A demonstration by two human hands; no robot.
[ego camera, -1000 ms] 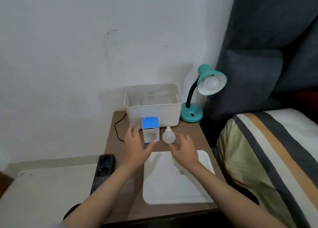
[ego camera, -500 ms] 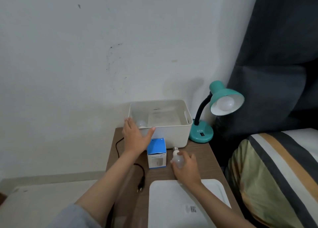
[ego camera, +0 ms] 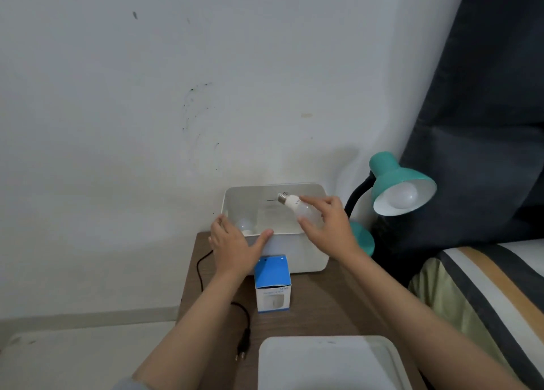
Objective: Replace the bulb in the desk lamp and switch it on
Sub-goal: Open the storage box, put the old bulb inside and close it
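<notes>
A teal desk lamp (ego camera: 400,191) stands at the back right of the wooden bedside table (ego camera: 321,307), a white bulb (ego camera: 404,196) in its shade. My right hand (ego camera: 329,227) holds a second white bulb (ego camera: 295,205) over the open white bin (ego camera: 294,251), screw base pointing left. My left hand (ego camera: 234,246) grips the bin's front left rim. Another bulb (ego camera: 244,224) lies inside the bin at the left. A blue and white bulb box (ego camera: 273,283) stands in front of the bin.
The bin's white lid (ego camera: 329,363) lies at the table's near edge. A black cord with its plug (ego camera: 243,345) trails loose on the table's left. A striped bed (ego camera: 485,301) is at the right, a dark curtain (ego camera: 485,124) behind the lamp.
My right hand picked the bulb up from the table and carried it over the bin. My left hand moved from beside the box to the bin's rim. The camera came closer.
</notes>
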